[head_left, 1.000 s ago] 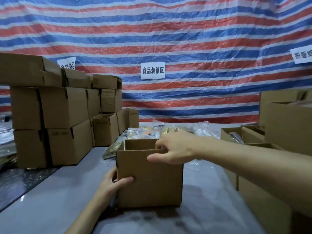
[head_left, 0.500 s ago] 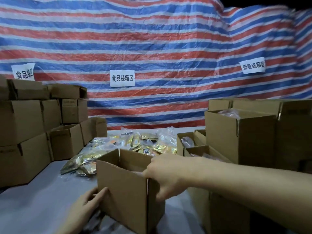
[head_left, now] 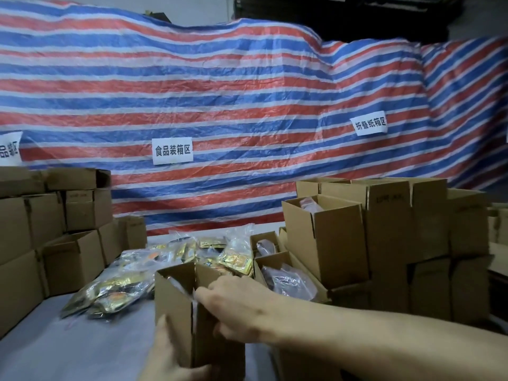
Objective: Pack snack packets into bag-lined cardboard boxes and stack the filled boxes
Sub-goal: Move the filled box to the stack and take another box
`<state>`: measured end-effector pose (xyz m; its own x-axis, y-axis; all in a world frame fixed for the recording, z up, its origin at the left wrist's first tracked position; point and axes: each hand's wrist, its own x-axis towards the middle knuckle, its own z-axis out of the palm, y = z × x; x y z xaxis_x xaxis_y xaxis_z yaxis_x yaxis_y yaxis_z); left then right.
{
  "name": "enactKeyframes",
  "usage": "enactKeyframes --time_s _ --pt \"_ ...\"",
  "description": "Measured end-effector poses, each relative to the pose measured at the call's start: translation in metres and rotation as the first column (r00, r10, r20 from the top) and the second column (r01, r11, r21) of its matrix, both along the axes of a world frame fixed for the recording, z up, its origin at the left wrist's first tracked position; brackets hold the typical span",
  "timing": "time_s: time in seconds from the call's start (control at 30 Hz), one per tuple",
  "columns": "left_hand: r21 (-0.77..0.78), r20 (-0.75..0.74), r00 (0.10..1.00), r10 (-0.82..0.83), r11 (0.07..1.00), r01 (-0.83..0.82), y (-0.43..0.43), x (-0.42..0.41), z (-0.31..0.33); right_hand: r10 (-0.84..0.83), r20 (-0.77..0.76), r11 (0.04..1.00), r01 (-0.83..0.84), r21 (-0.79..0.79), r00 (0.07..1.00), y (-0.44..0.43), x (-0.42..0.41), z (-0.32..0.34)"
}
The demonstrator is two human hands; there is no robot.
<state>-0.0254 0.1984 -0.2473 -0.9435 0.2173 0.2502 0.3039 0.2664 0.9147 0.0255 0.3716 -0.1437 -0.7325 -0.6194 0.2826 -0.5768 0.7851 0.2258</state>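
Observation:
An open cardboard box (head_left: pixel 176 306) stands on the table in front of me, one corner turned toward me, a bit of clear bag showing at its rim. My right hand (head_left: pixel 233 306) grips its right top edge, thumb along the rim and fingers curled round the side. My left hand (head_left: pixel 167 356) holds the box low at its near corner. Behind the box lies a heap of gold snack packets (head_left: pixel 143 281) in clear plastic.
Closed boxes (head_left: pixel 49 237) are stacked along the left. On the right stand open bag-lined boxes (head_left: pixel 288 279) and taller stacked boxes (head_left: pixel 390 243). A striped tarp with white paper signs (head_left: pixel 172 151) hangs behind the grey table (head_left: pixel 55 342).
The box has been turned so a corner faces me and shifted right. My view has swung right and up, showing more of the right-hand boxes. Both hands stayed on the box.

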Motion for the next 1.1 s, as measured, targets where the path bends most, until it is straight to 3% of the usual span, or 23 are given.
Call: enactKeyframes --time_s 0.13,0.27,0.43,0.67,0.9,1.0,1.1 --pt "0.03 0.062 0.996 0.064 0.997 -0.066 0.019 0.011 0.014 0.037 -0.065 0.997 -0.041 -0.063 0.997 0.013 0.01 0.024" --pt "-0.042 -0.113 0.985 0.134 0.989 -0.14 0.028 0.018 0.065 0.016 -0.149 0.991 -0.036 -0.13 0.989 0.028 0.011 0.073" --pt "-0.033 -0.283 0.953 0.104 0.992 -0.118 0.048 -0.008 0.142 -0.047 -0.192 0.984 0.011 -0.18 0.98 0.048 -0.001 0.147" --pt "-0.032 -0.342 0.939 0.039 0.998 -0.053 0.096 -0.065 0.222 -0.118 -0.157 0.963 0.074 -0.261 0.981 0.09 -0.035 0.222" --pt "-0.075 -0.446 0.895 -0.024 0.997 -0.01 0.146 -0.147 0.219 -0.32 -0.205 0.921 0.252 -0.297 0.925 0.145 -0.101 0.242" --pt "-0.107 -0.358 0.927 -0.111 0.991 0.077 0.159 -0.185 0.202 -0.375 -0.199 0.914 0.326 -0.24 0.905 0.166 -0.126 0.24" --pt "-0.262 -0.262 0.951 -0.163 0.961 0.093 0.179 -0.223 0.18 -0.417 -0.2 0.903 0.381 -0.197 0.887 0.183 -0.149 0.236"
